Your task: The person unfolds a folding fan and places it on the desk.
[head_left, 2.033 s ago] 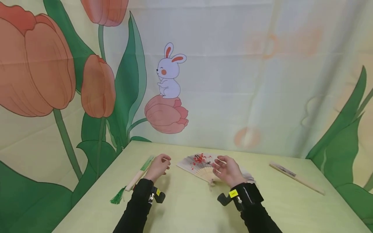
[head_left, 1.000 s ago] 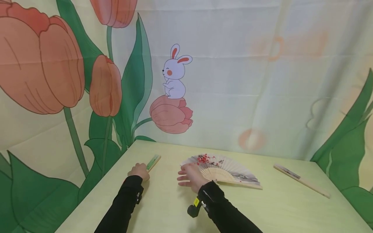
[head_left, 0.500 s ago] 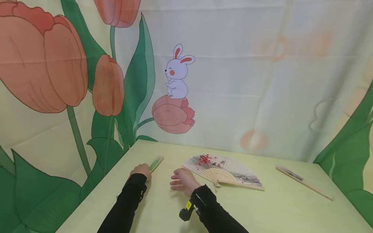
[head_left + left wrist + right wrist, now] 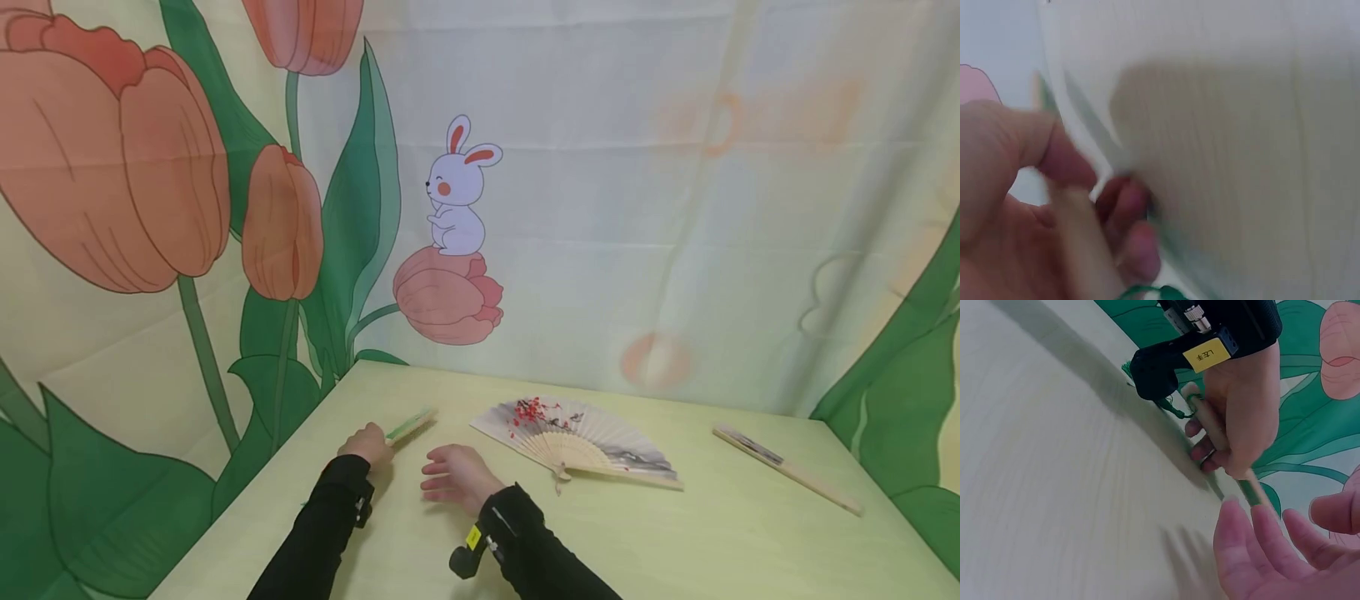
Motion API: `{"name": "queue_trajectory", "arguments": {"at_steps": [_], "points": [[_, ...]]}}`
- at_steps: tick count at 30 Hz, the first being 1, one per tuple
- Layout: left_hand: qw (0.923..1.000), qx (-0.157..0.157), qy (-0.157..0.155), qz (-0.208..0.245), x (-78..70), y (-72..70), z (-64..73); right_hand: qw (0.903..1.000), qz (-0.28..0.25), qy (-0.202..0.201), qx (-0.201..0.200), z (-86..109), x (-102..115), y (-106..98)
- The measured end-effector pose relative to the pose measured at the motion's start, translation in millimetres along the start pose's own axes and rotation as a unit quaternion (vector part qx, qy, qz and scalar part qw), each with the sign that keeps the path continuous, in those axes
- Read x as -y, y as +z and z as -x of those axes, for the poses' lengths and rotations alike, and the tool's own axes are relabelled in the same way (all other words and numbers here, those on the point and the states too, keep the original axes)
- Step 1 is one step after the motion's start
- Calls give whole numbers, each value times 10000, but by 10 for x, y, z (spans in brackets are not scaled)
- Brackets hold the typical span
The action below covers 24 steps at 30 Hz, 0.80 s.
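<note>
My left hand (image 4: 367,446) grips a folded hand fan (image 4: 408,425) with green at its far end, thumb on one side and fingers curled round the other. Its far end tilts up off the table, over its own shadow. In the right wrist view the fan's pale wooden handle (image 4: 1211,422) and green tassel (image 4: 1175,411) show beside the left hand. My right hand (image 4: 461,479) hovers close by on the right, holding nothing, its fingers (image 4: 1235,540) loosely bent toward the folded fan.
A spread fan (image 4: 577,442) with red blossoms lies behind and right of my right hand. Another folded fan (image 4: 787,469) lies farther right on the pale table (image 4: 712,533). A printed tulip-and-rabbit cloth (image 4: 562,208) hangs behind the table.
My left hand has come down onto the green folded fan, gripped it and tipped its far end up off the table. My right hand has moved left, away from the spread fan.
</note>
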<state>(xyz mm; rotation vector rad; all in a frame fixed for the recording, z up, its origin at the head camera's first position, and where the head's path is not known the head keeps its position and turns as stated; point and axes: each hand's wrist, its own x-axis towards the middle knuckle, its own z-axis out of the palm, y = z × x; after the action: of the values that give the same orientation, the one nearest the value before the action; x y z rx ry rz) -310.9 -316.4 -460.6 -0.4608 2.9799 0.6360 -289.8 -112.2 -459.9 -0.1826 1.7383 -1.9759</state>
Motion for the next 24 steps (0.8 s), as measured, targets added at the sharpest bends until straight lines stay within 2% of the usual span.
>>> {"name": "queue_trajectory", "arguments": {"at_steps": [4,8,11,18,21,24], "points": [[9992,-296,130,231,8,-55,80,9998,-9,-47,200,0,-8,91],[9947,-570,661,543,-72,-33,103,9994,92,-117,324,7,48,87],[9872,-580,1145,952,-233,-3,131,9991,236,-188,298,5,164,-19],[9734,-345,1710,1486,-635,29,314,9980,339,-456,259,23,493,-293],[9617,-146,2139,1710,-789,41,427,9957,520,-755,155,79,534,-398],[9471,224,2509,1990,-935,41,535,9926,728,-976,-41,161,573,-529]]}}
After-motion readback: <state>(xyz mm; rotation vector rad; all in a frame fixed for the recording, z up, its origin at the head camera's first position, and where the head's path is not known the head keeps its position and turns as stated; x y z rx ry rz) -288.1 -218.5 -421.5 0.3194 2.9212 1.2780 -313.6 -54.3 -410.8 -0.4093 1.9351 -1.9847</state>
